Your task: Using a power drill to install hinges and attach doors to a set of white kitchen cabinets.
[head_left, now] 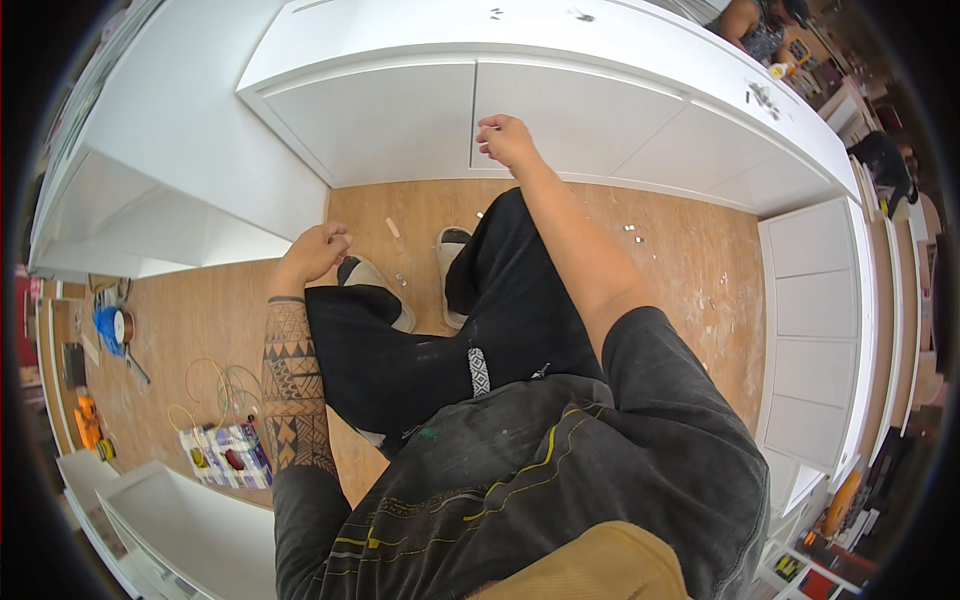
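Observation:
My right hand (pixel 506 141) is stretched forward in front of a long white cabinet (pixel 580 115), close to the dark vertical gap between two of its flat door panels. Its fingers are loosely bent and a little apart, with nothing seen in them; whether they touch the door I cannot tell. My left hand (pixel 316 252) hangs lower on the left, above my shoe (pixel 376 283) and near a tall white cabinet side (pixel 190 130). Its fingers are half curled and apart, and I see nothing held there.
Wood chips and small metal pieces (pixel 640 239) lie scattered on the wooden floor (pixel 700 260). A white drawer unit (pixel 812 330) stands at right. Leftward are a box (pixel 226 456), thin cables (pixel 240 385) and a blue tool (pixel 110 325). Beyond the cabinet another person (pixel 752 25) is visible.

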`<state>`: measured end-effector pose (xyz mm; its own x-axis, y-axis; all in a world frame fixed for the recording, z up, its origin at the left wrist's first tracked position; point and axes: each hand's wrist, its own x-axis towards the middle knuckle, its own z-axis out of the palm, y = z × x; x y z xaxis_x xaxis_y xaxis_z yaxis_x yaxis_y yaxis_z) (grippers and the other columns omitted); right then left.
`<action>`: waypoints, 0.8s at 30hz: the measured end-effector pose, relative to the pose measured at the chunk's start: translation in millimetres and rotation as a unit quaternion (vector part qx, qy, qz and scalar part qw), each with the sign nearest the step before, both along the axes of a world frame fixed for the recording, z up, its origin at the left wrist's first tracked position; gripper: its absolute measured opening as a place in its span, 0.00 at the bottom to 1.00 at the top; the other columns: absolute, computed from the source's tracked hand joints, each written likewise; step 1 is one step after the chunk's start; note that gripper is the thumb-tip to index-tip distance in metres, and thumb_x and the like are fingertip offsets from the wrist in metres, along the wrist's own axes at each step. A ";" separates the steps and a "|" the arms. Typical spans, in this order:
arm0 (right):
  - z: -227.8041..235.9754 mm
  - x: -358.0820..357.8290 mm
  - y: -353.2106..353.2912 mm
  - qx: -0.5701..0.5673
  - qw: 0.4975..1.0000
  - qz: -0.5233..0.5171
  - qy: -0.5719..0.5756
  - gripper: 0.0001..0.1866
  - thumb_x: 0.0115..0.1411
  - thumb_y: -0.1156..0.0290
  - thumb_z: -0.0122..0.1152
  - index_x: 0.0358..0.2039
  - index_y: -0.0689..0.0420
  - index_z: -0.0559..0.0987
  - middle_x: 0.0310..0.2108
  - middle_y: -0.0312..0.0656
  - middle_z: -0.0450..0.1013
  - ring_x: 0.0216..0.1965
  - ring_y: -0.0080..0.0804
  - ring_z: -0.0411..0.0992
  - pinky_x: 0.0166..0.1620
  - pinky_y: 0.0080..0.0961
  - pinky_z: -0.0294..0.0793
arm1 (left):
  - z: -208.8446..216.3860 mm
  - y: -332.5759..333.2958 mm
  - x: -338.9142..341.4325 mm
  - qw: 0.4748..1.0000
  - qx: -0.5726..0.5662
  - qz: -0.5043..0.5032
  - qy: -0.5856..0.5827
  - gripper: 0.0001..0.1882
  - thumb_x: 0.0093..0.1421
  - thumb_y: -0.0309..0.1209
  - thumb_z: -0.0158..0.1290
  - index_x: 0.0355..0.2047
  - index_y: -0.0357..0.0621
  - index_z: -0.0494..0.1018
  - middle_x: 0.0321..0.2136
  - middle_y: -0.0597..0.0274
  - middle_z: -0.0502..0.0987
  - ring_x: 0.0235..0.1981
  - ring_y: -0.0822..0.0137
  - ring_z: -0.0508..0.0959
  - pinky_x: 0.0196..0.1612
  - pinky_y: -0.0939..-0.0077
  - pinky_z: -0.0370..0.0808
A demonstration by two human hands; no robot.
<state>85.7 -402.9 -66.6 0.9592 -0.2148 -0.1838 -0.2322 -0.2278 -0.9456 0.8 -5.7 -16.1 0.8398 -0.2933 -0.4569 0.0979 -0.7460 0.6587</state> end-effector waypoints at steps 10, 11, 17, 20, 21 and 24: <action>6.5 -1.9 13.4 0.009 1.000 0.008 -0.020 0.16 0.63 0.71 0.58 0.49 0.63 0.82 0.36 0.46 0.83 0.32 0.32 0.82 0.36 0.27 0.80 | 1.6 9.8 -2.0 1.000 0.007 -0.002 0.008 0.25 0.70 0.39 0.54 0.59 0.30 0.73 0.34 0.55 0.84 0.34 0.66 0.84 0.41 0.73 0.79; 3.4 -1.9 14.6 0.002 1.000 0.009 -0.019 0.15 0.63 0.71 0.59 0.48 0.64 0.82 0.35 0.46 0.82 0.31 0.32 0.81 0.35 0.27 0.80 | -0.3 10.5 -2.5 1.000 0.009 -0.006 0.010 0.25 0.70 0.39 0.54 0.59 0.31 0.72 0.34 0.54 0.84 0.33 0.67 0.84 0.39 0.73 0.79; -9.3 4.3 16.9 -0.050 0.996 -0.011 -0.077 0.14 0.64 0.70 0.59 0.47 0.64 0.83 0.32 0.45 0.82 0.28 0.30 0.80 0.34 0.29 0.79 | -8.8 10.0 -0.7 0.999 0.033 -0.017 0.030 0.23 0.70 0.37 0.52 0.60 0.35 0.73 0.36 0.56 0.84 0.33 0.67 0.84 0.36 0.74 0.79; -8.5 0.1 19.1 -0.026 0.994 -0.023 -0.100 0.14 0.64 0.70 0.59 0.46 0.64 0.83 0.32 0.44 0.83 0.30 0.30 0.80 0.36 0.30 0.79 | -13.5 9.4 -2.1 0.999 0.028 -0.008 0.040 0.24 0.70 0.37 0.53 0.60 0.33 0.72 0.35 0.55 0.84 0.31 0.68 0.84 0.33 0.75 0.77; -6.2 -2.5 22.5 -0.026 0.994 -0.027 -0.099 0.14 0.63 0.70 0.59 0.46 0.63 0.83 0.33 0.45 0.83 0.31 0.32 0.81 0.38 0.31 0.79 | -14.6 11.0 -3.0 0.998 0.036 -0.002 0.050 0.24 0.70 0.37 0.53 0.60 0.33 0.72 0.35 0.55 0.84 0.31 0.68 0.84 0.33 0.75 0.78; 2.2 -11.0 31.9 -0.039 0.994 -0.033 -0.098 0.15 0.62 0.69 0.60 0.45 0.62 0.84 0.34 0.48 0.83 0.35 0.37 0.81 0.41 0.33 0.79 | -16.9 16.3 -5.2 0.997 0.048 0.005 0.065 0.24 0.70 0.37 0.54 0.59 0.34 0.73 0.35 0.54 0.84 0.32 0.67 0.84 0.32 0.74 0.78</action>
<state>74.7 -371.1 -64.3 0.9581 -0.2856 0.0242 -0.0633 -0.2932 -0.9539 -4.4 10.7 -33.0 0.7746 -0.2347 -0.5873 0.1848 -0.8040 0.5651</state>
